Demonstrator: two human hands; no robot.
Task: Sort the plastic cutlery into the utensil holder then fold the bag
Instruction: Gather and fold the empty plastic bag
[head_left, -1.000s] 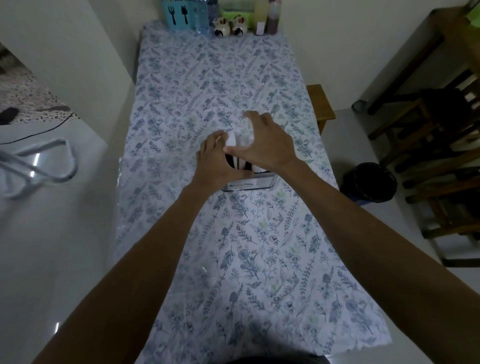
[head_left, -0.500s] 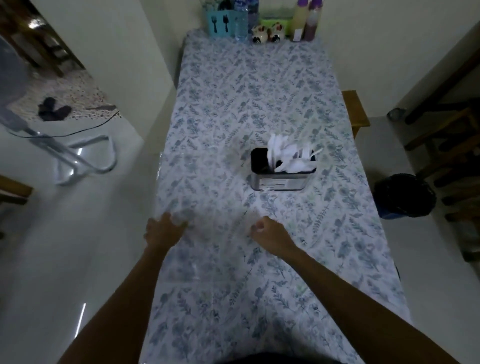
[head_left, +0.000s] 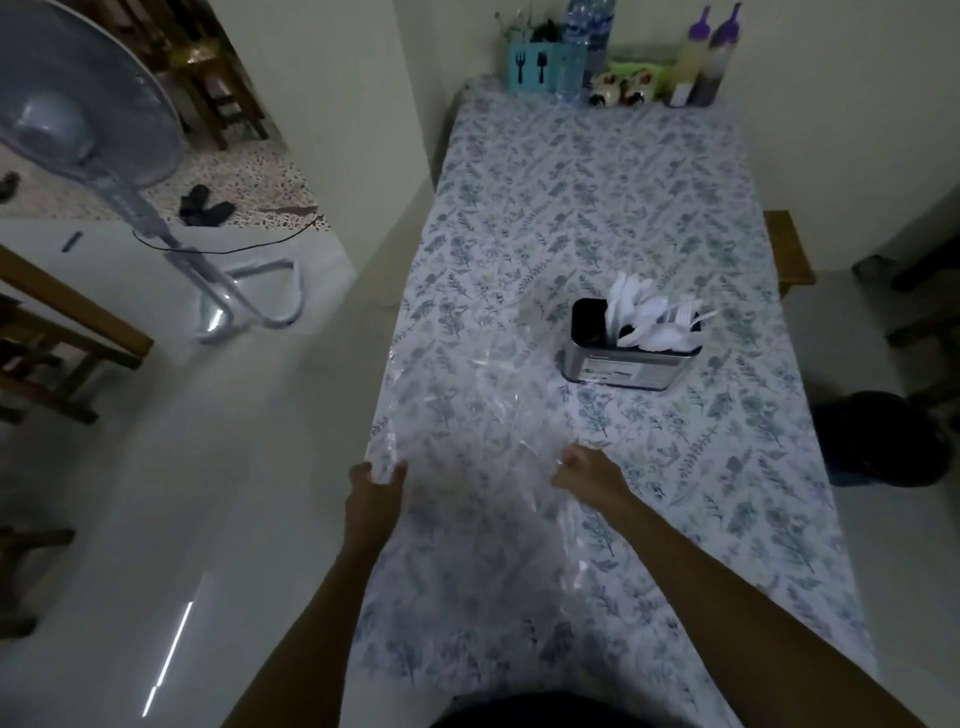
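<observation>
In the head view, the white plastic cutlery (head_left: 655, 323) already stood bunched in the right part of the utensil holder (head_left: 626, 365) on the table (head_left: 597, 208), so the sorting looked finished. The clear bag (head_left: 483, 410) lay spread flat just beside the holder, not yet folded. The left hand (head_left: 375, 486) and right hand (head_left: 589, 470) each pinched a near corner of it, fingers curled, seemingly about to start the fold.

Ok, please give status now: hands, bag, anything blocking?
Left hand and right hand pinch bag corners. Cutlery in holder. Nothing blocking.
</observation>
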